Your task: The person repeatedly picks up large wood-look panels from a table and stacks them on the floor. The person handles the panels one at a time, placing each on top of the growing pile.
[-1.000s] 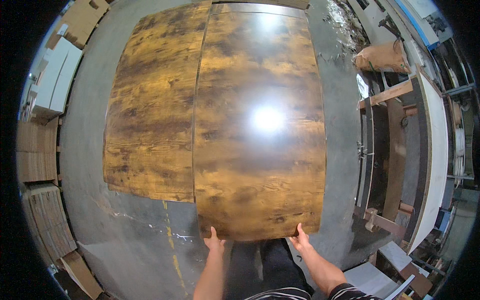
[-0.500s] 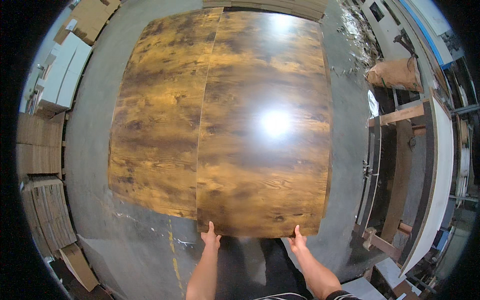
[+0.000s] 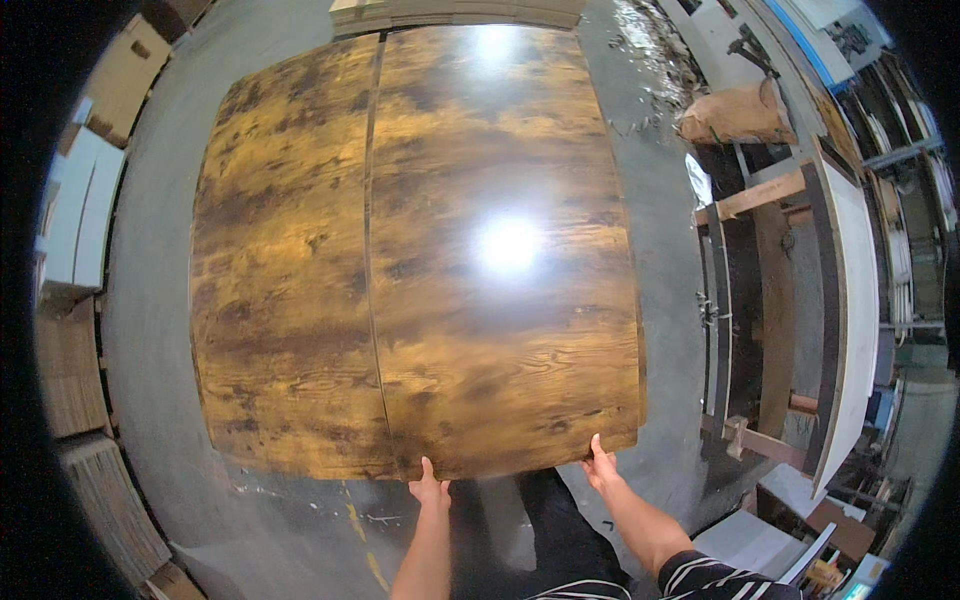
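Two large brown boards with a dark wood-grain face lie side by side. My hands are at the near edge of the right board [image 3: 500,370], which has a bright glare spot on it. Close to that board's near left corner, my left hand [image 3: 428,486] grips the edge, thumb on top and fingers underneath. My right hand [image 3: 600,468] holds the same edge near the right corner in the same way. The left board [image 3: 280,270] is touched by neither hand. A thin dark line runs between the two boards.
Flat cardboard [image 3: 455,14] is stacked beyond the far edge. Along the left stand white panels [image 3: 88,205] and cardboard stacks [image 3: 115,505]. At the right are a wooden frame [image 3: 762,195], a stuffed brown sack [image 3: 738,115] and a long white-faced panel [image 3: 850,320].
The right board's near edge, which stuck out past the left board, now lies nearly level with it. A narrow dark gap has appeared between them. Both hands keep their grip; the view has shifted.
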Demonstrator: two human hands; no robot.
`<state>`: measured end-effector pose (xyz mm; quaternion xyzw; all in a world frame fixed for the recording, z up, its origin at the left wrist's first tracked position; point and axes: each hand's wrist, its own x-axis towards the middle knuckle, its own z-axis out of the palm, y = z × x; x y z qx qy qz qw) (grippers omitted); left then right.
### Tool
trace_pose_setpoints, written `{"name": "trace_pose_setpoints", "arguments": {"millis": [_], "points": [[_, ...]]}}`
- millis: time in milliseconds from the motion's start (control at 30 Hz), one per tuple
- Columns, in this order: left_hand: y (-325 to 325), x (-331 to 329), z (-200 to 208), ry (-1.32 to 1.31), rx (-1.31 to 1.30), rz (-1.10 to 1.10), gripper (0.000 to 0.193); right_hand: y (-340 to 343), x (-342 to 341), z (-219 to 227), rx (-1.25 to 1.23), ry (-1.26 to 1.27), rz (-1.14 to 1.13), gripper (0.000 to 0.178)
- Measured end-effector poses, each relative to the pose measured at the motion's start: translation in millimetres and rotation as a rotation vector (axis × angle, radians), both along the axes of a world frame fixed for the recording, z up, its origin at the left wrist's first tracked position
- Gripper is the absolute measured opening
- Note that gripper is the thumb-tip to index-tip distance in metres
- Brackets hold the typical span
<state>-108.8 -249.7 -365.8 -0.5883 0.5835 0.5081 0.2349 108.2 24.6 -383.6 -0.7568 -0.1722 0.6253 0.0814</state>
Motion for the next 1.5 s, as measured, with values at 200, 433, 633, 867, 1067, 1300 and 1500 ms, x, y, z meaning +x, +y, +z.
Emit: {"name": "trace_pose_setpoints", "arguments": {"millis": [200, 433, 633, 867, 1067, 1300, 1500], "points": [[-10, 3, -12, 0.062, 0.026, -0.004, 0.065, 2, -3, -2, -0.001, -0.086, 0.047, 0.053], [-19, 6, -11, 0.160, 0.164, -0.012, 0.063, 0, -12, 11, 0.119, -0.034, 0.116, 0.048], [-14, 3, -8, 0.183, 0.153, -0.035, 0.039, -1, -10, 5, 0.092, -0.059, 0.092, 0.050], [-30, -2, 5, 0.004, 0.215, -0.111, 0.046, 3, -19, 18, 0.101, 0.038, 0.109, 0.049], [-171, -36, 24, -0.151, 0.222, -0.377, 0.030, -68, -38, 27, -0.267, 0.190, 0.052, 0.058], [-373, -205, 46, 0.364, -0.948, -0.819, 0.061, -290, -149, 39, -0.561, 0.415, 0.384, 0.062], [-410, -321, 53, 0.317, -0.958, -1.276, 0.100, -394, -249, 35, -0.423, 0.479, -0.011, 0.064]]}}
